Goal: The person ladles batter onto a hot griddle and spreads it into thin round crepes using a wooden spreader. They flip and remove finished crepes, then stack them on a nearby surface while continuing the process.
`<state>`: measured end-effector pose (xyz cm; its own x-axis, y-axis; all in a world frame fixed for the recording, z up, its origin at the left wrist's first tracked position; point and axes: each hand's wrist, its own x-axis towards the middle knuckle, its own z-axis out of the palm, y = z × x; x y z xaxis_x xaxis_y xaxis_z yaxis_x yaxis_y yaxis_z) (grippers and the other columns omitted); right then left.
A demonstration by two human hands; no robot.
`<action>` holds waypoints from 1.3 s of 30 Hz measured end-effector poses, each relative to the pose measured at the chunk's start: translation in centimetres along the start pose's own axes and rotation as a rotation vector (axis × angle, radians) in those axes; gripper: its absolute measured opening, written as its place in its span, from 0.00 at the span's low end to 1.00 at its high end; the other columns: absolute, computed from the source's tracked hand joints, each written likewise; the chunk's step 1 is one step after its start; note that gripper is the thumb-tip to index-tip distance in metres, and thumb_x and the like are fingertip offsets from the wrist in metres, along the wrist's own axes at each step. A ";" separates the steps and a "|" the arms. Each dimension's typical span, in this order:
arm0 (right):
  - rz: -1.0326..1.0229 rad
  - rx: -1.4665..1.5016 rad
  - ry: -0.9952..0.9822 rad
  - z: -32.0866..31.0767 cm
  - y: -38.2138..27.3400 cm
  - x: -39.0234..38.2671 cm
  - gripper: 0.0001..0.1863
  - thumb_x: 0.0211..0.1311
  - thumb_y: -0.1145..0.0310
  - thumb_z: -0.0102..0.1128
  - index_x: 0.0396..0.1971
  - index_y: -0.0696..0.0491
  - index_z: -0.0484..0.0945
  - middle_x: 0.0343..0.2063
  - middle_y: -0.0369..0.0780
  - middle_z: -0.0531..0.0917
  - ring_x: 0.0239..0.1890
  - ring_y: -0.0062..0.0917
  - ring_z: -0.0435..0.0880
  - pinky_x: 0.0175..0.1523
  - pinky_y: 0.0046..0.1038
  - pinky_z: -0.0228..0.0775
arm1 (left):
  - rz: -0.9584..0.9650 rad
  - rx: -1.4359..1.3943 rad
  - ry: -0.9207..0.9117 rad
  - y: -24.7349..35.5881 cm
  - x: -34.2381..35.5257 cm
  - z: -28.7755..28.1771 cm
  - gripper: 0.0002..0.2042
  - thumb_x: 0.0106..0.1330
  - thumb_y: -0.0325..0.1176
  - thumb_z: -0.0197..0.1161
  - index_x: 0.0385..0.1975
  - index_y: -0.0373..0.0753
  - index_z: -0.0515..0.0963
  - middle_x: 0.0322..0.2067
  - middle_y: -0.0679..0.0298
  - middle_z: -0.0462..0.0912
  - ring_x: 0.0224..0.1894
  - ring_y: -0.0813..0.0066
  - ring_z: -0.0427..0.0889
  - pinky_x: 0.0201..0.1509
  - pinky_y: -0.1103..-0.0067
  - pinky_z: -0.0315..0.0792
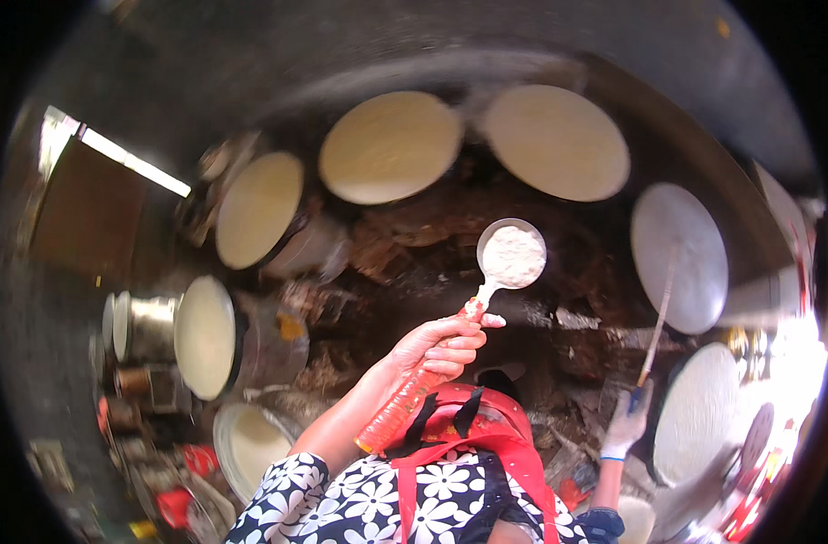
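Our left hand [441,350] was clamped on the red-wrapped handle [394,413] of a ladle [487,238]; the fingers were curled around the grip, and one fingertip projected past its far side. The lower end of the handle lay beside our forearm. The ladle's round bowl was held above the dark floor area, inside the ring of plates, and carried a lumpy white mixture [516,259].

Our right hand [625,428], in a white glove with a blue cuff, was closed on the blue end of a thin stick [658,328]. The stick crossed the lower edge of a grey round plate [701,267], and its far end was over that plate's middle; we could not tell whether it touched the surface.

Just below the grey plate, near the glove, we had a white-coated plate [698,414]. Beyond the ladle, two cream-coloured plates [391,148] stood side by side, their near edges apart. To the left, a narrower-looking plate [260,210] and a pale plate [204,338] completed the ring.

Near the pale plate's lower edge, we had a bucket [222,435] containing a pale substance, near our patterned sleeve [292,480]. Our red apron [514,442] hung over the patterned shirt.
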<state>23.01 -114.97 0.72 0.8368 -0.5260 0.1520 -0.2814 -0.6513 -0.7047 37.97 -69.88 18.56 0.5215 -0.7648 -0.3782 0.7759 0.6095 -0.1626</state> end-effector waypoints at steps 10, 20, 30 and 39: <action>-0.540 0.133 -0.831 21.4 -32.4 -20.1 0.29 0.77 0.67 0.60 0.75 0.54 0.69 0.45 0.50 0.87 0.44 0.33 0.89 0.48 0.34 0.79 | 0.828 -0.205 -0.089 -0.7 -35.3 -18.3 0.18 0.80 0.25 0.52 0.66 0.30 0.69 0.23 0.69 0.65 0.15 0.87 0.63 0.15 0.86 0.63; -1.205 -0.071 -1.615 30.0 -42.6 -47.7 0.30 0.79 0.61 0.54 0.77 0.45 0.63 0.37 0.57 0.86 0.39 0.56 0.87 0.42 0.50 0.78 | 1.556 -0.543 0.737 -17.5 -54.1 -45.8 0.14 0.79 0.46 0.61 0.52 0.43 0.74 0.22 0.72 0.65 0.16 0.88 0.61 0.20 0.86 0.60; -1.420 -0.959 -2.031 36.8 -49.3 -62.4 0.16 0.80 0.61 0.50 0.57 0.54 0.77 0.27 0.47 0.87 0.22 0.39 0.88 0.27 0.43 0.80 | 1.334 -0.885 0.722 -24.5 -45.8 -60.8 0.19 0.82 0.52 0.52 0.52 0.40 0.71 0.24 0.65 0.69 0.17 0.80 0.66 0.20 0.78 0.66; -1.770 -0.679 -1.642 38.4 -51.4 -62.2 0.16 0.77 0.61 0.53 0.55 0.52 0.79 0.33 0.54 0.87 0.38 0.56 0.86 0.40 0.55 0.77 | 1.034 -0.258 1.724 -15.4 -50.8 -64.8 0.22 0.83 0.49 0.46 0.48 0.32 0.72 0.22 0.55 0.78 0.16 0.63 0.81 0.18 0.64 0.78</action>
<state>3.44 -27.81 0.88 -0.1922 0.8186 -0.5413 0.9430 0.0013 -0.3329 -23.50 -26.92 -18.78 -0.2879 0.6818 -0.6726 0.3282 0.7300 0.5995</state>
